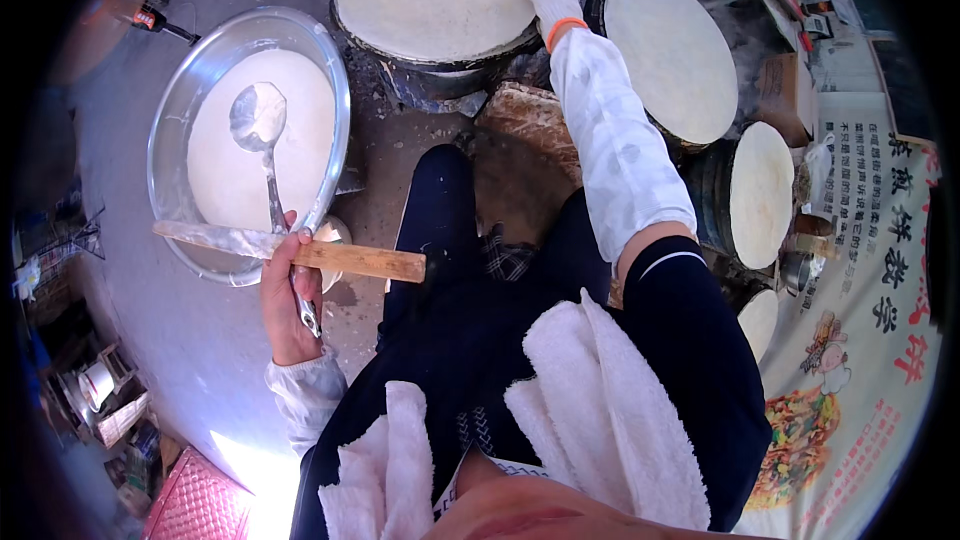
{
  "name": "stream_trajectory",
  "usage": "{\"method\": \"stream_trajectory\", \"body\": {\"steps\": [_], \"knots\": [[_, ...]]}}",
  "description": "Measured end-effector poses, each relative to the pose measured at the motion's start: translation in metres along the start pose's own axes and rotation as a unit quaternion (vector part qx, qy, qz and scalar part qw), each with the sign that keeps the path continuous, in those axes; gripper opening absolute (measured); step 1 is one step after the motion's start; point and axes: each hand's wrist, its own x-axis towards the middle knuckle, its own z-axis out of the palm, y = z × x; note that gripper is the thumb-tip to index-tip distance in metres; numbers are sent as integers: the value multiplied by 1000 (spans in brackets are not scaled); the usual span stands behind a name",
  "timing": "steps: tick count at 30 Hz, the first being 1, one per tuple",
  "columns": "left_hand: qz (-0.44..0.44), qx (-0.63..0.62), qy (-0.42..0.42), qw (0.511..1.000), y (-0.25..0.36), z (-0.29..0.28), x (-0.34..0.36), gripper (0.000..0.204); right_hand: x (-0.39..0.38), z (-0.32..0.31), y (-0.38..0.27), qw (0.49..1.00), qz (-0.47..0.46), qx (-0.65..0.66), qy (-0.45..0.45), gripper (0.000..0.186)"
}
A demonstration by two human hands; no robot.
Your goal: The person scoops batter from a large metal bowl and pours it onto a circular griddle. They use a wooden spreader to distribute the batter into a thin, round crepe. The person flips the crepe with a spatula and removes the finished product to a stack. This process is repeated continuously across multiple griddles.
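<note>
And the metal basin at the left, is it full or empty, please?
Partly full: a pale mixture lies in the metal basin, with bare wall showing around it.

Legible writing stands mainly on the long pale banner with coloured printing [850,340]. Bold black Chinese characters [892,240] run in a row along its upper half. Large red Chinese characters [908,360] stand nearer its right edge, partly lost in the dark rim of the view. Columns of small black print [848,205] fill the part by its upper left edge. Finer red print [878,440] sits low on the banner, beside the printed food picture [800,445]. Pale marks on the red-and-black handheld tool [150,18] are too small to read.
</note>
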Motion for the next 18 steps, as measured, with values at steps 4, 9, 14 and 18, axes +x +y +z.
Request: {"method": "stream_trajectory", "body": {"steps": [4,9,14,18], "knots": [[3,-2,-9,1000,8,9,3,43,-20,-13,-56,980,111,130,106,46],[-27,65,-65,995,8,33,-1,35,-121,-96,-79,840,169,434,277,37],[-105,89,-169,976,-5,44,-28,33,-305,-200,-94,896,258,180,312,35],[-210,135,-325,912,1,74,-49,37,-482,-273,-112,818,268,295,414,30]]}}
